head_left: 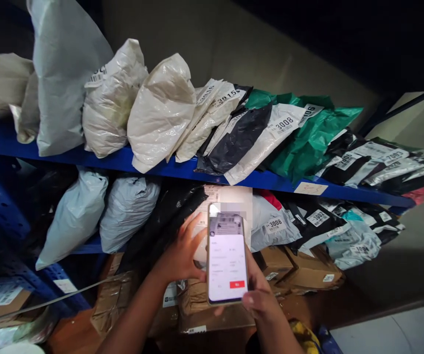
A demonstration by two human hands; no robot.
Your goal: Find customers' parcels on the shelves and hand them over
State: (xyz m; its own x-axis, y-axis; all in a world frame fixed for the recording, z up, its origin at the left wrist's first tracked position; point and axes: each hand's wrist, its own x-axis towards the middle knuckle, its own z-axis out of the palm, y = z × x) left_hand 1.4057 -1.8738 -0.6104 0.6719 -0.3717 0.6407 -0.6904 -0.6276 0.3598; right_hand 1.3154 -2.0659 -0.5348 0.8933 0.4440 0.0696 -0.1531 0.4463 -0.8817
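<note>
My right hand (259,287) is wrapped around a smartphone (227,260), its thumb at the lower right edge. The phone is upright, its lit screen facing me, with a camera picture at the top and a red button low down. Behind it, my left hand (183,253) grips the side of a white parcel (239,196) on the lower shelf, thumb and fingers curved around it. A printed label (211,196) shows on the parcel, lit brightly. The phone hides much of that parcel. A black plastic parcel (164,221) lies just left of it.
A blue shelf beam (123,160) runs across, with white, black and green mailer bags (164,113) leaning above it. Grey parcels (74,216) and numbered bags (274,226) flank my hands below. Cardboard boxes (308,270) sit underneath. A thin strap (68,295) crosses the lower left.
</note>
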